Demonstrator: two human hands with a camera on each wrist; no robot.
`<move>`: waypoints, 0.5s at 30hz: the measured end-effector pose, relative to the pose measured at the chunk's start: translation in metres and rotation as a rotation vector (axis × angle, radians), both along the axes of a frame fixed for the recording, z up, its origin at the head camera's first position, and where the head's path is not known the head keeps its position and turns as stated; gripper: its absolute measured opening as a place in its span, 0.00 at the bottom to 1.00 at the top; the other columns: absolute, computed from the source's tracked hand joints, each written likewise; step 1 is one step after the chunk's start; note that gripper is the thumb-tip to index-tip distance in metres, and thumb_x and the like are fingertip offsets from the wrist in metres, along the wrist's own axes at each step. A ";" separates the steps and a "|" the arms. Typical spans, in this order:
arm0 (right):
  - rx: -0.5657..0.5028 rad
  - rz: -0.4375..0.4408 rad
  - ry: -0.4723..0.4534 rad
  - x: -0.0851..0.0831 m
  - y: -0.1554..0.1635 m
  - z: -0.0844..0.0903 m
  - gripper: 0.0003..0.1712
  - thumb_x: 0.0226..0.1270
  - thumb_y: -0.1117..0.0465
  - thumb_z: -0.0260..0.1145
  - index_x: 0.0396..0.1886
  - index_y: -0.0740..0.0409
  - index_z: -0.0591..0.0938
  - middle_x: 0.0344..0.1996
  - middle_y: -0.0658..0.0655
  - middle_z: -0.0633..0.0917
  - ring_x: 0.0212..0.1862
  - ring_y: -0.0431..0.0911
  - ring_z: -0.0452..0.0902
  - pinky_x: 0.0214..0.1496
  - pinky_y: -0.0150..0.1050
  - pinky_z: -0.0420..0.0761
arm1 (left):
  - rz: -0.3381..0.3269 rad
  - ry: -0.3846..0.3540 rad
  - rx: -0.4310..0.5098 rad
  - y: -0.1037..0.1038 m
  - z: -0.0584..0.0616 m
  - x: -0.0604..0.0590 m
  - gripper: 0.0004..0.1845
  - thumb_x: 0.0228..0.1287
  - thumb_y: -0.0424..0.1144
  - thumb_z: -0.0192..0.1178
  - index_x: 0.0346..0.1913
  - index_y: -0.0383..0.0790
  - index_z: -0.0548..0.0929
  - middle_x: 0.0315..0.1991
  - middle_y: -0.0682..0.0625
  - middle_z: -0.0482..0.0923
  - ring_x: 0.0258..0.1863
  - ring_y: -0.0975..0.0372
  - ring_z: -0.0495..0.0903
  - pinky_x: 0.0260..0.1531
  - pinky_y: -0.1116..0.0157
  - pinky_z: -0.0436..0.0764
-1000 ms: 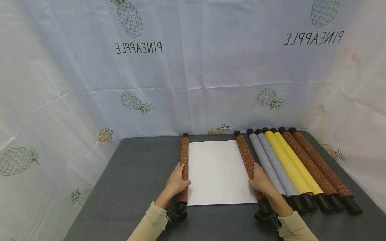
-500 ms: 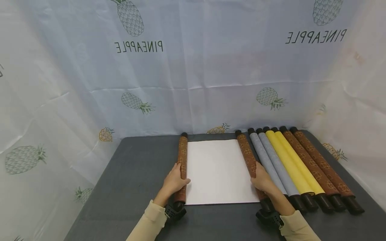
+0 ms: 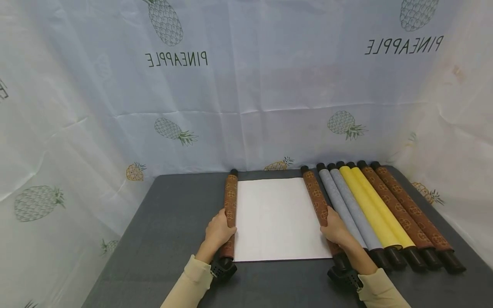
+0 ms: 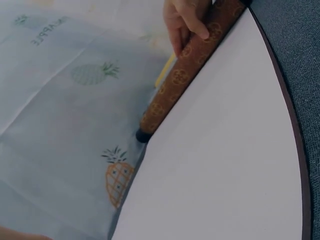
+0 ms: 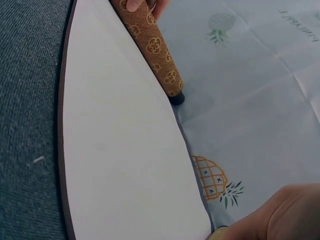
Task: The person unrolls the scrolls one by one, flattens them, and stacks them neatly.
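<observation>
left hand (image 3: 218, 231) – fingers curl round left roller (image 3: 230, 201) | right hand (image 3: 336, 231) – fingers grip right roller (image 3: 316, 197)

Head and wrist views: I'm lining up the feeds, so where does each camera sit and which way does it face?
Head: worn on the head, facing forward and down; shows left hand gripping the left roller, right hand gripping the right roller.
Left wrist: looks across the white sheet at the right hand.
Right wrist: looks across at the left hand; its own hand edges in low.
Shared: all three show the sheet.
</observation>
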State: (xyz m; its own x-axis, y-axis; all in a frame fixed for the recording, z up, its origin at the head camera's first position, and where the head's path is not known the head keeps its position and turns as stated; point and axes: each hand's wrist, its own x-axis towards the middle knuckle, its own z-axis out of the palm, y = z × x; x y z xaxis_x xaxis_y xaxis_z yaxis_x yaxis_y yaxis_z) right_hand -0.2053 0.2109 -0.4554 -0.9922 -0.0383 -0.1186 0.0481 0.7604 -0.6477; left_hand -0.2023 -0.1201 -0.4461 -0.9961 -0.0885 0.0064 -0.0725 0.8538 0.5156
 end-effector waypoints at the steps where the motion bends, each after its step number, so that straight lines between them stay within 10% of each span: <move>1: 0.005 -0.006 0.002 0.000 0.000 0.000 0.44 0.56 0.74 0.52 0.68 0.87 0.43 0.65 0.88 0.55 0.67 0.77 0.54 0.68 0.66 0.62 | 0.000 0.008 -0.001 0.000 0.000 0.000 0.38 0.52 0.37 0.69 0.64 0.25 0.67 0.51 0.30 0.80 0.45 0.40 0.82 0.41 0.46 0.81; 15: -0.009 -0.008 0.044 0.001 -0.006 -0.002 0.42 0.57 0.74 0.54 0.69 0.84 0.48 0.64 0.85 0.60 0.65 0.75 0.61 0.64 0.65 0.68 | 0.023 -0.025 0.038 -0.013 0.004 -0.003 0.39 0.51 0.34 0.68 0.64 0.21 0.64 0.52 0.27 0.78 0.48 0.38 0.80 0.44 0.45 0.80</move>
